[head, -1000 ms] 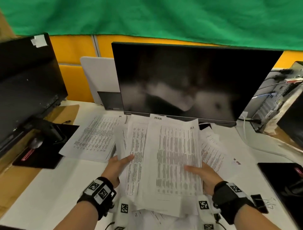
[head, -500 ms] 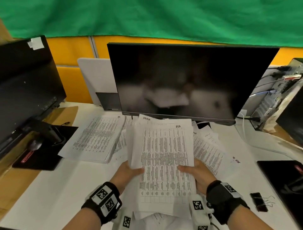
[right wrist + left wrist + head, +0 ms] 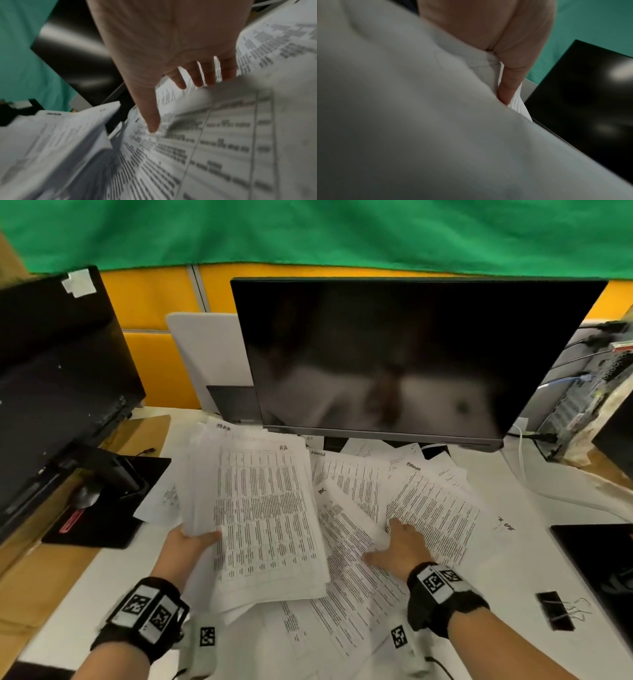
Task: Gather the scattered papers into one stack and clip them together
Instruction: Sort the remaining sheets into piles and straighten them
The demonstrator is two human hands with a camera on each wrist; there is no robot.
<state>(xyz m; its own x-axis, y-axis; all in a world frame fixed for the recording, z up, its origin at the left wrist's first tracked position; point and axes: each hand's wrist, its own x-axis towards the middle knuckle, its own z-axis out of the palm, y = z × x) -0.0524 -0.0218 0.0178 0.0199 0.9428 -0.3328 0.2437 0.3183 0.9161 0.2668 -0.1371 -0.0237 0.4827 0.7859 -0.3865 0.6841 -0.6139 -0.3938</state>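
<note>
My left hand (image 3: 191, 542) grips a thick stack of printed papers (image 3: 260, 515) at its left edge, thumb on top, and holds it tilted above the desk. In the left wrist view the thumb (image 3: 510, 86) presses on the stack (image 3: 419, 121), which fills most of the frame. My right hand (image 3: 399, 546) is spread, fingers straight, over the loose printed sheets (image 3: 435, 505) fanned out right of the stack. In the right wrist view its fingers (image 3: 193, 75) reach across those sheets (image 3: 214, 142). A black binder clip (image 3: 556, 614) lies on the desk at the right.
A large dark monitor (image 3: 411, 354) stands right behind the papers and a second monitor (image 3: 58, 378) stands at the left. A black pad (image 3: 599, 570) lies at the right edge, beyond the clip. Cables and a computer case (image 3: 579, 402) sit at the back right.
My right hand let go of the stack and moved right onto the loose sheets. The left hand now holds the stack alone and has shifted it to the left.
</note>
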